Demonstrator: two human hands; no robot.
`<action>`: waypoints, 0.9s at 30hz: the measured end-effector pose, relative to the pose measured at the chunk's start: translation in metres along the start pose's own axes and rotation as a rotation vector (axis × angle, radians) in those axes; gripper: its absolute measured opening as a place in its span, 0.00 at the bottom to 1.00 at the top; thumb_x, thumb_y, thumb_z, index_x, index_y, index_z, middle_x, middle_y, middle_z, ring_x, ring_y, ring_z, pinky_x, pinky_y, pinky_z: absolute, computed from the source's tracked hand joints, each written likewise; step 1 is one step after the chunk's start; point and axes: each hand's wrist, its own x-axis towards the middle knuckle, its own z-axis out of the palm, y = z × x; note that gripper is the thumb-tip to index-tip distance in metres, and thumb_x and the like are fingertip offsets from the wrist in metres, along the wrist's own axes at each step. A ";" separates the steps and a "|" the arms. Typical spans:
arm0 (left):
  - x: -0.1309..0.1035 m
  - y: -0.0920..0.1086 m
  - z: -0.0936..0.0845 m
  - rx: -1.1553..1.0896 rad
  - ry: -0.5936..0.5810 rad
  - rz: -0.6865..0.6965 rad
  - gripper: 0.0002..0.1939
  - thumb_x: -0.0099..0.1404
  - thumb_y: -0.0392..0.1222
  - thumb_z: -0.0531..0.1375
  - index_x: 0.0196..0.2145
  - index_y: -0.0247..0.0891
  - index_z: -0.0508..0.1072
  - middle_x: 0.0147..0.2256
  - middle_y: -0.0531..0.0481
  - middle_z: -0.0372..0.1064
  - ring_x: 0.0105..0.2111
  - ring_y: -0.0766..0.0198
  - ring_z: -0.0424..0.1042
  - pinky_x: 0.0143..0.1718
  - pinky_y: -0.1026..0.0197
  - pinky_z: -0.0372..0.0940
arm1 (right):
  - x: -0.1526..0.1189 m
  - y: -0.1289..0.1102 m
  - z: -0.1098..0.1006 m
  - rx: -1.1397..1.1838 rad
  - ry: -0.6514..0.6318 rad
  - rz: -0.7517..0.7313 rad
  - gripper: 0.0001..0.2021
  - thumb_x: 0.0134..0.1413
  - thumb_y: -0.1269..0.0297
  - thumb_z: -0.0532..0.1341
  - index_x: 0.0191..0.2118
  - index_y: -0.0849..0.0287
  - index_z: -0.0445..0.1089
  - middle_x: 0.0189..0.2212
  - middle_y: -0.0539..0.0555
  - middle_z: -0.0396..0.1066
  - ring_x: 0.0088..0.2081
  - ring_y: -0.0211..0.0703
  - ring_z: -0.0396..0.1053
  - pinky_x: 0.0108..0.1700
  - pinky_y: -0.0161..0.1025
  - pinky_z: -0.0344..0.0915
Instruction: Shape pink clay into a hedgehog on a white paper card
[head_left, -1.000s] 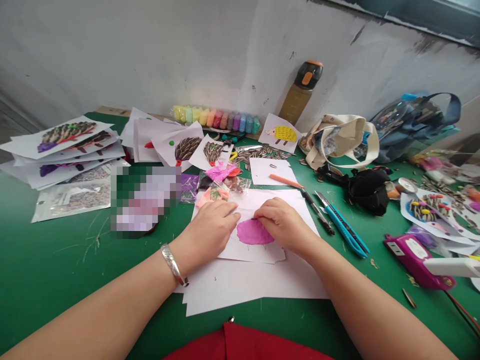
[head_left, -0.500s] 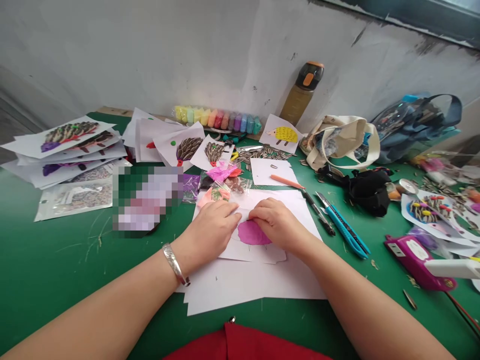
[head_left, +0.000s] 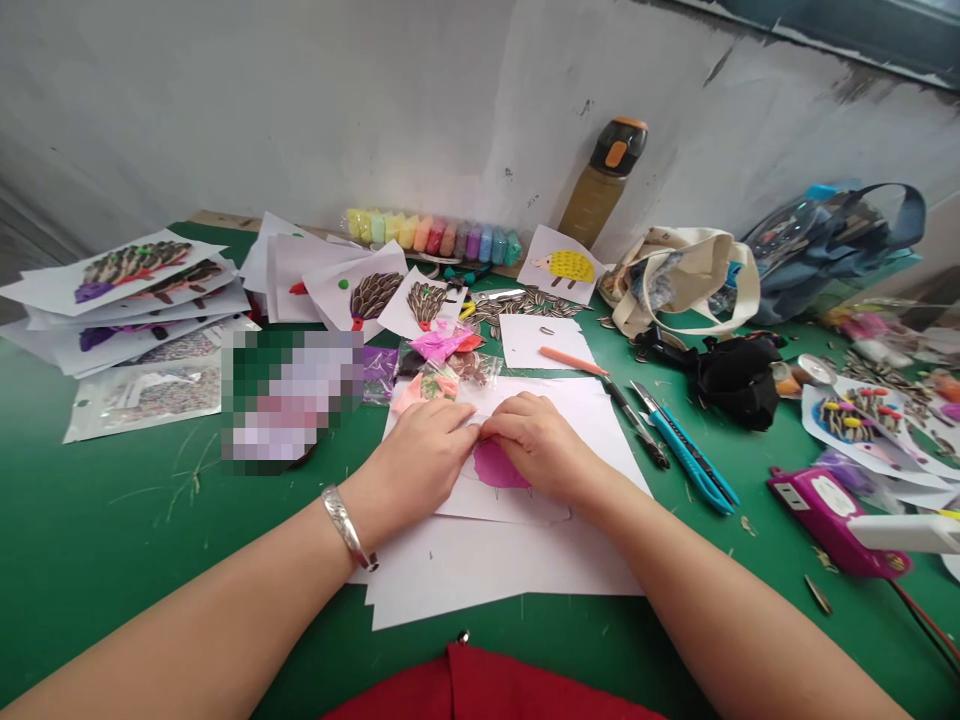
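Note:
A flat pink-purple patch of what looks like modelling clay point(head_left: 498, 468) lies on a small white sheet point(head_left: 469, 503) with short drawn lines below it. My left hand point(head_left: 416, 450) rests on the sheet at the patch's left, fingers together and curled. From the right, my right hand point(head_left: 544, 445) covers part of the patch, its fingers bunched and pointing down at the upper edge. The fingertips of both hands meet there, and whatever is between them is hidden. Larger white sheets point(head_left: 510, 565) lie underneath.
Clay packets point(head_left: 442, 345) lie just beyond my hands. To the right are an orange stick point(head_left: 570, 360), a black pen point(head_left: 637, 425), a blue utility knife point(head_left: 686, 450) and a magenta glue gun point(head_left: 832, 525). Sunflower seeds point(head_left: 525, 308), seed pictures point(head_left: 135, 270) and a bottle point(head_left: 604, 185) stand farther off.
My right hand has shifted slightly left along the patch's upper edge, and its fingertips now meet those of my left hand. My left hand has barely moved.

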 end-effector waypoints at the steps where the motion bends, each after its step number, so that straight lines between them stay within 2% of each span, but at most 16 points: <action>1: 0.000 0.000 0.000 -0.004 0.004 0.005 0.15 0.72 0.31 0.50 0.47 0.36 0.75 0.43 0.42 0.70 0.41 0.55 0.67 0.45 0.51 0.64 | 0.001 -0.001 0.001 0.007 -0.003 -0.016 0.15 0.61 0.78 0.55 0.40 0.56 0.78 0.35 0.54 0.76 0.39 0.45 0.67 0.44 0.42 0.60; 13: 0.000 -0.002 0.004 -0.007 0.013 0.019 0.17 0.68 0.27 0.51 0.48 0.33 0.75 0.46 0.40 0.71 0.44 0.53 0.67 0.49 0.48 0.65 | 0.002 -0.004 0.002 0.040 -0.025 -0.028 0.15 0.62 0.78 0.55 0.38 0.56 0.77 0.35 0.54 0.75 0.41 0.45 0.67 0.46 0.42 0.60; 21: -0.003 -0.005 0.009 0.011 0.063 0.038 0.16 0.68 0.28 0.51 0.49 0.31 0.74 0.51 0.38 0.71 0.50 0.50 0.68 0.53 0.45 0.66 | 0.002 -0.005 0.002 0.042 -0.037 -0.028 0.14 0.63 0.78 0.55 0.38 0.55 0.77 0.37 0.54 0.75 0.41 0.45 0.67 0.46 0.42 0.59; 27: -0.003 -0.005 0.005 0.000 0.060 0.029 0.15 0.69 0.29 0.51 0.48 0.33 0.74 0.52 0.38 0.71 0.50 0.51 0.68 0.54 0.45 0.66 | 0.001 -0.002 -0.004 0.033 0.023 -0.043 0.14 0.62 0.77 0.55 0.38 0.56 0.77 0.35 0.54 0.76 0.40 0.45 0.68 0.46 0.43 0.61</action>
